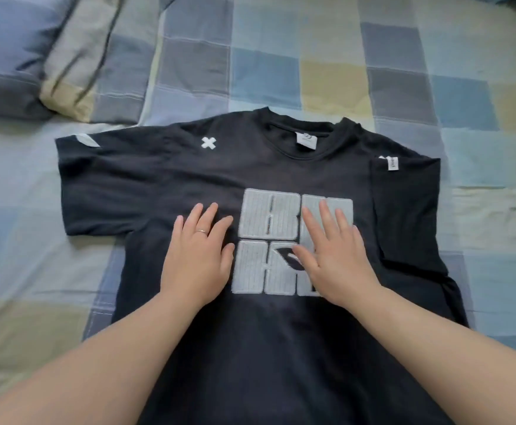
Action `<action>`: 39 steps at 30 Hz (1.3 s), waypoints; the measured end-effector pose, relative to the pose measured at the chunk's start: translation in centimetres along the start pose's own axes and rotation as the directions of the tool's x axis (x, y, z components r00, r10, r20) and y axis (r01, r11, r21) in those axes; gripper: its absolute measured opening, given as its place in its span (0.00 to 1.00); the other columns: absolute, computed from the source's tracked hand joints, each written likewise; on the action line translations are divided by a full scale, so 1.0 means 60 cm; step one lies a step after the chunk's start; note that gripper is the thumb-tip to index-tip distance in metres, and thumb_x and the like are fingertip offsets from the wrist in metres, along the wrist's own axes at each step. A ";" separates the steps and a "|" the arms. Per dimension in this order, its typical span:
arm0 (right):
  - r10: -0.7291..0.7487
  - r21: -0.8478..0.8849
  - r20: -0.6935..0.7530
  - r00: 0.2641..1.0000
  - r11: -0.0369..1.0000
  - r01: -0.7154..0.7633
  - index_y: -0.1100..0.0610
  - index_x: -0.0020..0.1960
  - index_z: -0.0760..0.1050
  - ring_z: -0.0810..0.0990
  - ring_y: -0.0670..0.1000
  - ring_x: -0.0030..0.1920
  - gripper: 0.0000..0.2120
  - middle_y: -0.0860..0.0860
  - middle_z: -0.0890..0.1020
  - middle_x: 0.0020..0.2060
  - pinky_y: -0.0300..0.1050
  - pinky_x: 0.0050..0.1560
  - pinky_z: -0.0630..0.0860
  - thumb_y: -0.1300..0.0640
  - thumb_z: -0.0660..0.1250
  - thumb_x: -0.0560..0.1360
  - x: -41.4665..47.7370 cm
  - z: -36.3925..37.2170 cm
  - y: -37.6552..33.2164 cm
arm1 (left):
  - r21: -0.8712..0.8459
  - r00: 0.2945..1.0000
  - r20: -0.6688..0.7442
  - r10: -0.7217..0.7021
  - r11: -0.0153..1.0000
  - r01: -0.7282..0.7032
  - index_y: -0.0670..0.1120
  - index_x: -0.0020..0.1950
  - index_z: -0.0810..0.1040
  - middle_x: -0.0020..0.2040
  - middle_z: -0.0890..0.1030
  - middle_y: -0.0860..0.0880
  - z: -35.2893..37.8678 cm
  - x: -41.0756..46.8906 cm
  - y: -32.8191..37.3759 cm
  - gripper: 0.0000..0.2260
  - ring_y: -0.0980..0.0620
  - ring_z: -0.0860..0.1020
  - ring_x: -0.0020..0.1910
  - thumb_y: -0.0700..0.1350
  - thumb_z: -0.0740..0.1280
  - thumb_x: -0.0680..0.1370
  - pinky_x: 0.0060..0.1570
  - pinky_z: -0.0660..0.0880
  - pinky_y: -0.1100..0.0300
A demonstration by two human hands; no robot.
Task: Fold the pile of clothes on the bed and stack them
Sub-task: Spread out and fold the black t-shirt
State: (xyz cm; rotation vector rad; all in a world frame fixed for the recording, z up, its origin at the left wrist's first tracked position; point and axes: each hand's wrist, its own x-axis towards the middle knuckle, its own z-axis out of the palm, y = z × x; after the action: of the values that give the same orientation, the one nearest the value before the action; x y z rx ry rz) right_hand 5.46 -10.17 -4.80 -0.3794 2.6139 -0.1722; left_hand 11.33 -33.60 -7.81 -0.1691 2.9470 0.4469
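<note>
- So, one black T-shirt is laid out front-up on the bed, neckline pointing away from the person, hem running out of view at the bottom.
- Left hand is down flat on the chest of the shirt, fingers straight and slightly spread, palm pressing the cloth just beside the big grey lettering. A thin ring shows on one finger.
- Right hand is flat as well, fingers extended and fanned, resting right on top of the lettering and covering its right part.
- Neither hand grips anything; both simply press on the fabric, close together with a narrow gap between them.
- Out on the person's left, the sleeve lies spread on the sheet, a pale stripe near its upper corner.
- Over on the right, the other sleeve is folded in over the body of the shirt, with a small white tag at its top edge.
- Up by the collar, a pale neck label sits inside the neckline, and a small white cross marks the shoulder area.
- Bedding is a check of blue, grey and pale yellow squares.
- Top left, a pillow in the same check lies well apart from the shirt.
</note>
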 end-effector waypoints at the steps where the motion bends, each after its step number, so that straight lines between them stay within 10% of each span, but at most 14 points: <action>1: -0.028 0.014 -0.008 1.000 1.000 0.028 0.43 0.81 0.36 0.35 0.54 0.80 0.32 0.47 0.36 0.81 0.57 0.79 0.43 0.37 0.46 0.82 0.015 0.003 -0.043 | 0.024 0.999 -0.024 -0.024 0.999 0.024 0.48 0.74 0.72 0.79 0.65 0.45 -0.018 -0.002 -0.038 0.21 0.41 0.58 0.79 0.50 0.64 0.81 0.77 0.54 0.42; 6: -0.124 0.067 -0.057 0.991 0.990 0.127 0.40 0.81 0.38 0.36 0.55 0.80 0.31 0.44 0.37 0.81 0.61 0.78 0.41 0.37 0.47 0.83 0.120 0.027 -0.243 | 0.011 0.953 -0.082 -0.291 0.956 0.293 0.49 0.80 0.61 0.82 0.54 0.46 -0.107 0.030 -0.219 0.29 0.40 0.52 0.80 0.56 0.63 0.81 0.78 0.51 0.44; 9: -0.100 -0.029 -0.094 0.991 0.995 0.098 0.40 0.81 0.39 0.37 0.56 0.80 0.29 0.45 0.39 0.81 0.65 0.77 0.38 0.36 0.43 0.82 0.182 0.068 -0.297 | -0.265 0.811 -0.012 -0.585 0.784 0.561 0.47 0.82 0.51 0.83 0.48 0.46 -0.132 0.063 -0.299 0.41 0.41 0.52 0.80 0.61 0.67 0.78 0.76 0.52 0.46; 18: -0.066 -0.169 -0.252 0.966 0.985 0.023 0.43 0.81 0.49 0.48 0.57 0.81 0.31 0.48 0.51 0.82 0.64 0.78 0.44 0.37 0.44 0.80 0.209 0.120 -0.303 | -0.593 0.649 0.158 -0.744 0.454 0.665 0.47 0.60 0.77 0.56 0.82 0.53 -0.123 0.138 -0.401 0.33 0.47 0.81 0.57 0.67 0.73 0.64 0.58 0.76 0.53; 28: -0.171 0.096 -0.019 0.985 0.980 0.172 0.41 0.81 0.47 0.43 0.51 0.81 0.31 0.43 0.46 0.81 0.57 0.79 0.41 0.39 0.54 0.82 0.200 0.044 -0.263 | -0.498 0.916 -0.158 -0.369 0.831 0.249 0.49 0.58 0.73 0.49 0.80 0.49 -0.221 0.127 -0.259 0.07 0.41 0.78 0.52 0.48 0.63 0.82 0.50 0.72 0.51; 34: 0.112 0.004 -0.112 0.987 0.994 -0.113 0.45 0.82 0.47 0.47 0.56 0.81 0.29 0.49 0.48 0.82 0.56 0.77 0.53 0.41 0.49 0.83 0.133 0.037 -0.123 | -0.566 0.989 0.119 -0.085 0.813 0.138 0.53 0.52 0.76 0.38 0.82 0.52 -0.201 0.132 -0.110 0.08 0.48 0.82 0.37 0.55 0.61 0.82 0.46 0.80 0.48; 39: 0.110 0.009 -0.201 0.973 0.994 -0.111 0.46 0.82 0.45 0.44 0.54 0.81 0.30 0.48 0.47 0.82 0.59 0.79 0.45 0.39 0.37 0.81 0.115 0.098 -0.080 | -0.198 0.989 -0.125 -0.075 0.979 0.049 0.52 0.66 0.76 0.67 0.76 0.48 -0.130 0.130 -0.143 0.14 0.43 0.72 0.67 0.50 0.61 0.82 0.64 0.71 0.44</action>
State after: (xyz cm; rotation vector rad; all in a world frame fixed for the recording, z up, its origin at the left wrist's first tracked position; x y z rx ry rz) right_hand 3.62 -17.14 -12.14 -0.2265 2.8260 -0.1776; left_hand 3.74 -44.77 -4.20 -0.3258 3.0114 0.7428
